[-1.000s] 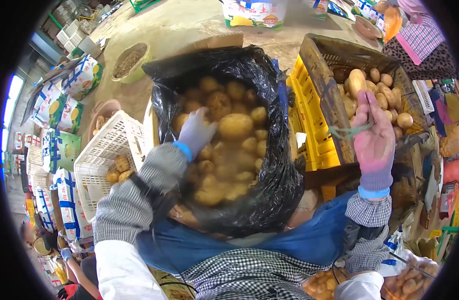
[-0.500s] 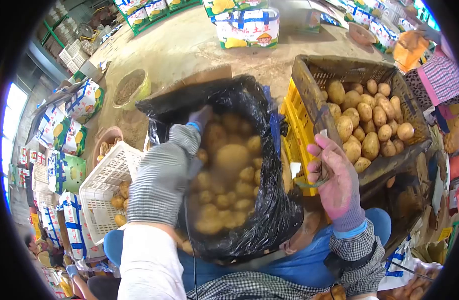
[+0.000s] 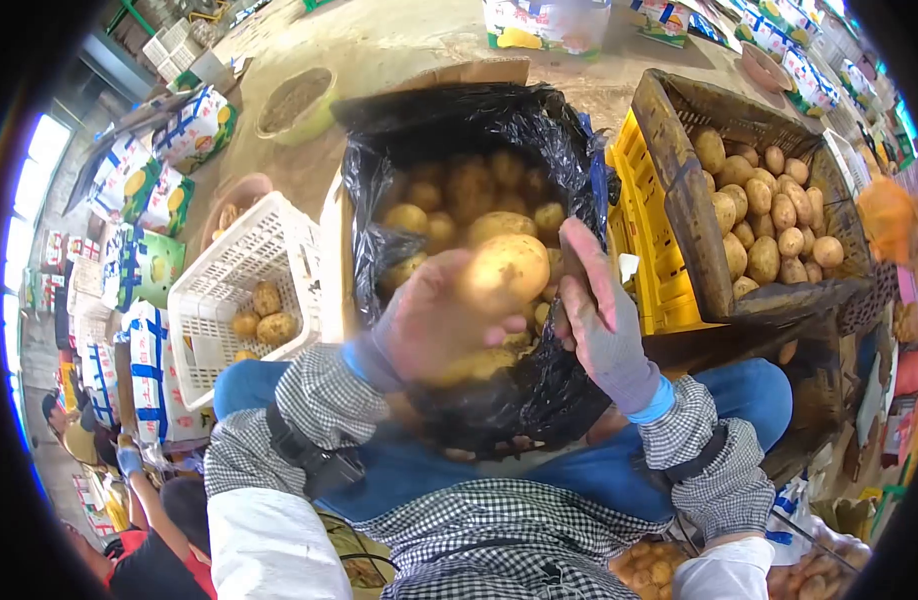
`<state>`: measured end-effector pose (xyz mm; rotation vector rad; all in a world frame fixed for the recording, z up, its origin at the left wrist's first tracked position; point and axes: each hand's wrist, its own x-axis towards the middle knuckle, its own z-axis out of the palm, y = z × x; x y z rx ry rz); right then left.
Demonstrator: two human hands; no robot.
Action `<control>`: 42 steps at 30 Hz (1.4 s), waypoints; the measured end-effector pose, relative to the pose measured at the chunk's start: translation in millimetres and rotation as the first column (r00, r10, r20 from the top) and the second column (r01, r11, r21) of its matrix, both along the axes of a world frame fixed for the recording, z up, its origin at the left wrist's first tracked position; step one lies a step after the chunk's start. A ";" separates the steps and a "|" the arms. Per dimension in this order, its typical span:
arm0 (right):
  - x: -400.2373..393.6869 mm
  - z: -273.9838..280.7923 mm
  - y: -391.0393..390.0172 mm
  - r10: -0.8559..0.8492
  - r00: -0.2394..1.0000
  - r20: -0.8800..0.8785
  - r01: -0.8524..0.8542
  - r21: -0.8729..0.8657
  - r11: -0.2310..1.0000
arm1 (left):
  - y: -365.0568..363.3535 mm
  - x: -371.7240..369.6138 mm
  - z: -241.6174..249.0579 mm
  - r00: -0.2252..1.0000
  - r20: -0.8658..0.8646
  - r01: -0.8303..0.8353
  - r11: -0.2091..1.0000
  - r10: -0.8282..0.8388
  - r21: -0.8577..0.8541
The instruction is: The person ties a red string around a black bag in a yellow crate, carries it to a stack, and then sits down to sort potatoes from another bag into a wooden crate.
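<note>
My gloved left hand, blurred by motion, holds a large pale potato between thumb and fingers, above a box lined with black plastic. Several potatoes lie inside this liner. My gloved right hand is just right of the held potato, over the liner's right edge. Its fingers curl toward the thumb around something dark and thin that I cannot make out. Both gloves are pinkish on the fingers, with blue bands at the wrists.
On the right a dark-rimmed crate of potatoes rests on a yellow crate. A white basket with a few potatoes stands left. Beyond are a yellowish tub and printed cartons. Another person is at lower left.
My left hand has come back from the far left part of the liner, bringing up a potato. My right hand has moved left, close to it. The view has shifted.
</note>
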<state>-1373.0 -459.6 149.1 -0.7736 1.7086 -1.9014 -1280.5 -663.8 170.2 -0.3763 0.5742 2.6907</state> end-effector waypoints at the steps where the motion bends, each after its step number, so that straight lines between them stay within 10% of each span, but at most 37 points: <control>1: 4.7 2.0 -2.5 -0.026 0.999 0.029 0.027 -0.025 0.999 | 11.4 3.9 3.8 0.998 0.026 -0.061 0.998 0.062 -0.014; 8: 18.7 -23.3 -8.1 0.020 0.993 -0.115 -0.012 0.068 0.998 | 26.4 11.7 -48.4 0.988 -0.120 -0.048 0.931 0.097 0.361; 10: 31.8 -21.2 -6.5 0.200 0.979 -0.035 -0.193 0.148 0.970 | 36.6 18.0 -36.2 0.902 -0.421 -0.223 0.936 0.093 -0.272; 11: 34.6 -31.8 -13.7 0.203 0.794 -0.573 -0.078 0.234 0.969 | 37.4 19.2 -36.6 0.912 -0.401 -0.240 0.910 0.092 -0.337; 14: 37.0 -31.1 -12.6 0.174 0.985 -0.003 -0.174 0.081 0.981 | 33.7 18.0 -46.8 0.987 -0.088 -0.147 0.974 0.133 -0.174; 17: 22.4 -22.8 -25.4 -0.004 0.998 0.060 0.003 0.017 1.000 | 35.7 16.9 -42.8 0.980 0.065 -0.167 0.952 0.189 -0.256; 22: 20.9 -38.1 -19.3 0.050 0.960 -0.277 0.020 0.245 0.969 | 37.9 14.3 -49.0 0.881 -0.460 -0.438 0.551 0.107 -0.710; 26: 23.9 -40.5 -14.7 0.070 0.986 -0.149 -0.025 0.284 0.959 | 46.1 20.0 -52.5 0.962 -0.125 -0.268 0.773 0.241 -0.575; 30: 40.0 -43.6 -9.1 0.284 0.821 -0.496 -0.086 0.385 0.919 | 40.7 27.6 -84.9 0.987 -0.066 -0.159 0.890 0.144 -0.428; 35: 14.9 -36.6 -13.0 -0.040 0.997 -0.070 0.052 0.166 0.985 | 39.6 17.3 -53.1 0.972 0.148 -0.126 0.935 0.184 -0.333; 38: 30.8 -44.4 -11.6 0.043 0.902 -0.430 0.073 0.248 0.966 | 38.3 16.7 -60.0 0.959 0.173 -0.145 0.915 0.223 -0.376; 39: 36.8 -35.4 -8.7 0.329 0.900 -0.284 -0.102 0.597 0.795 | 38.9 16.4 -53.5 0.977 0.084 -0.148 0.906 0.197 -0.397; 42: 31.8 -52.0 -6.4 0.115 0.992 -0.054 -0.102 0.202 0.974 | 28.6 19.0 -69.3 0.975 0.082 -0.164 0.913 0.209 -0.374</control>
